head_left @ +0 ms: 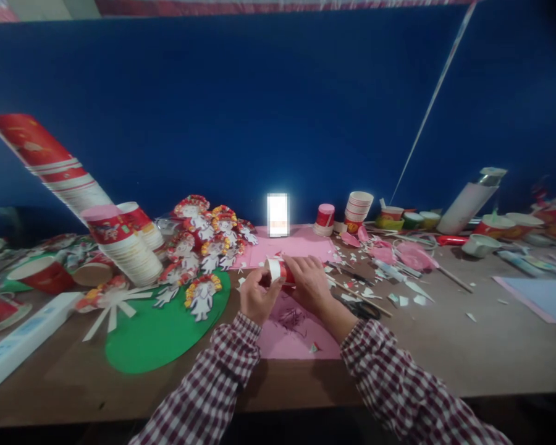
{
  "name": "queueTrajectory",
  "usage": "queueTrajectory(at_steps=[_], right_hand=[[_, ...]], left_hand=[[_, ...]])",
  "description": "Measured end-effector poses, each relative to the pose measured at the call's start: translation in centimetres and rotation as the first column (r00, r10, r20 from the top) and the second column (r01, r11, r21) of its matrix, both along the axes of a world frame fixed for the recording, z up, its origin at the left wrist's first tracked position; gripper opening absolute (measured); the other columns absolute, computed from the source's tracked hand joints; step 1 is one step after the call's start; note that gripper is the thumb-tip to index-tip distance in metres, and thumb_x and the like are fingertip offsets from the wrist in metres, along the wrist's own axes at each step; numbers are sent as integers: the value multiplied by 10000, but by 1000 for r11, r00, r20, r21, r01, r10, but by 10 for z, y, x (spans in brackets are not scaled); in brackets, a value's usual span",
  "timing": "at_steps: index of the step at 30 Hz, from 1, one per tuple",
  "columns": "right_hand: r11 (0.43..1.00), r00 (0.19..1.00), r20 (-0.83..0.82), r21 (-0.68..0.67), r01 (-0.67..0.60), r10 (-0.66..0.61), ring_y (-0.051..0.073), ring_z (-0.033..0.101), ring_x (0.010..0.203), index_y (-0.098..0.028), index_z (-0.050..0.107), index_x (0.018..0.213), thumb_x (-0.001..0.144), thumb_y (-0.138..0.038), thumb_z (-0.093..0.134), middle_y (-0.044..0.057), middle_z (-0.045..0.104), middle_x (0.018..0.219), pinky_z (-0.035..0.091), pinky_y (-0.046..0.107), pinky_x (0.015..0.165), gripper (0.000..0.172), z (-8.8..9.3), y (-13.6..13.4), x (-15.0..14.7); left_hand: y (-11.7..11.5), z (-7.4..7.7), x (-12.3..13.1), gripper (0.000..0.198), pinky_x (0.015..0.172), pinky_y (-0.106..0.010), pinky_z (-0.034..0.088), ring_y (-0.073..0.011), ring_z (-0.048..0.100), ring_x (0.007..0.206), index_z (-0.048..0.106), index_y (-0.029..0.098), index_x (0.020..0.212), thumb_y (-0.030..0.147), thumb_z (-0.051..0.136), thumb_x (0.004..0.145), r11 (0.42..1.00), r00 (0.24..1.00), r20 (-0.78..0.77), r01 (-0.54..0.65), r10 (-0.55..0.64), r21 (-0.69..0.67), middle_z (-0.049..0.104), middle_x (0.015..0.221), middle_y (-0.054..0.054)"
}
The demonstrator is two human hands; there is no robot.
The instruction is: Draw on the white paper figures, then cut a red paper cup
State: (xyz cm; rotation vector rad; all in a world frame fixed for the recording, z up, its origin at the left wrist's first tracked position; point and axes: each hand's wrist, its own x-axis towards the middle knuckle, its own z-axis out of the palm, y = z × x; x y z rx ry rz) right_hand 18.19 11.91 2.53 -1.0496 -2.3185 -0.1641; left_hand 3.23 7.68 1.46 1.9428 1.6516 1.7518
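- While the head view is covering much of the worktop [467,364], both hands are meeting near its middle: the left hand [258,296] is grasping the white end of a paper cup [274,270], fingers curling round it; the right hand [312,285] is lying over the red side, its fingers bent onto it, how firmly cannot be told.
- The paper cup is lying tipped on its side in the hands, over a pink sheet [282,346]; contact with the sheet is not showing.
- Progress, as judged: handling of the paper cup is appearing unfinished, much of its surface being hidden. Cut-out paper figures [204,301] are lying heaped at left, looking complete; the stacked cups [125,250] beside them are appearing whole and unworked.
- Edges: the worktop's front edge is running beneath the forearms; a blue panel [241,111] is closing off the back.
- Room: a green sheet [152,346] is lying near the left hand; dark-handled scissors [369,311], a thin stick [359,296] and white scraps [419,300] are crowding the right wrist. Further right, brown surface is showing before a pale blue sheet [544,298], apparently allowing sideways movement.
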Motion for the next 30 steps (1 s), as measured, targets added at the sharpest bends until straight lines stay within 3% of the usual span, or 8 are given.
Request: queueTrajectory(at_steps=[5, 12, 24, 27, 30], right_hand=[[1000, 1000, 15, -3, -10, 10, 282, 534, 1014, -186, 480, 1247, 771, -489, 606, 139, 612, 1152, 260, 451, 986, 577, 1, -6, -4], [1000, 1000, 25, 6, 12, -12, 277, 536, 991, -199, 502, 1191, 754, -424, 640, 105, 629, 1109, 254, 450, 987, 511, 3, -7, -5], [999, 998, 40, 20, 48, -49, 278, 510, 1005, -216, 483, 1236, 737, -330, 661, 109, 612, 1142, 199, 478, 1029, 542, 4, -5, -4], [998, 998, 41, 27, 55, -56, 278, 503, 1015, -210, 470, 1255, 746, -330, 651, 113, 601, 1159, 181, 485, 1039, 553, 4, -4, -3], [995, 995, 39, 26, 94, -95, 276, 500, 1015, -217, 465, 1261, 764, -312, 629, 110, 596, 1161, 179, 494, 1035, 532, 4, -3, -1]], left_hand=[[0, -3, -2, 288, 527, -223, 364, -94, 429, 499, 534, 174, 607, 393, 615, 777, 992, 992, -34, -125, 126, 26, 488, 537, 29], [1, -5, -5, 322, 535, -220, 382, -100, 483, 494, 541, 180, 590, 433, 625, 770, 980, 981, -34, -188, 190, 67, 544, 528, 21], [2, -4, -2, 302, 607, -243, 427, -139, 570, 607, 579, 179, 673, 349, 447, 886, 986, 988, -25, -152, 154, 63, 615, 629, -39], [3, -4, -3, 345, 587, -245, 431, -137, 568, 586, 584, 175, 677, 350, 395, 906, 987, 986, 50, -157, 157, 12, 622, 634, -50], [5, -3, -6, 391, 585, -249, 465, -142, 596, 590, 601, 167, 718, 398, 356, 916, 991, 961, 244, -117, 129, -61, 655, 679, -63]])
